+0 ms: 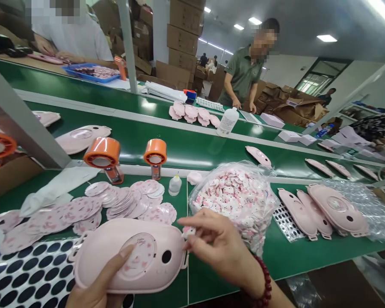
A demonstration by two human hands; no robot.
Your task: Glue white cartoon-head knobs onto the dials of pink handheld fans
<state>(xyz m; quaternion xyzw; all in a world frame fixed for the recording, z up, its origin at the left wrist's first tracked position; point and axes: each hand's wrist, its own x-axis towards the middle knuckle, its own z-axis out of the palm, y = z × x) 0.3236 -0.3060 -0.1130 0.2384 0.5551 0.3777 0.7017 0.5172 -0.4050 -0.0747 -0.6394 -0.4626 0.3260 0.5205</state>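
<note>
Underneath all: smooth, glossy green table [295, 267]. Crinkled clear plastic bag [234, 192], bulging with white-and-pink bits, lies beyond the right hand. White sheet [28, 276], rows of black ovals, partly beneath the pink shell. Pink shell [115, 233]: elongated oval, smooth, satiny, slotted tabs at its ends, at the table's near side. Left hand [94, 286]: clamped on the shell's near edge, thumb over its patterned round inset [147, 250]. Right hand [221, 244]: thumb and fingers pinched on a glossy white-and-pink piece [190, 231], just beside the shell's right end.
</note>
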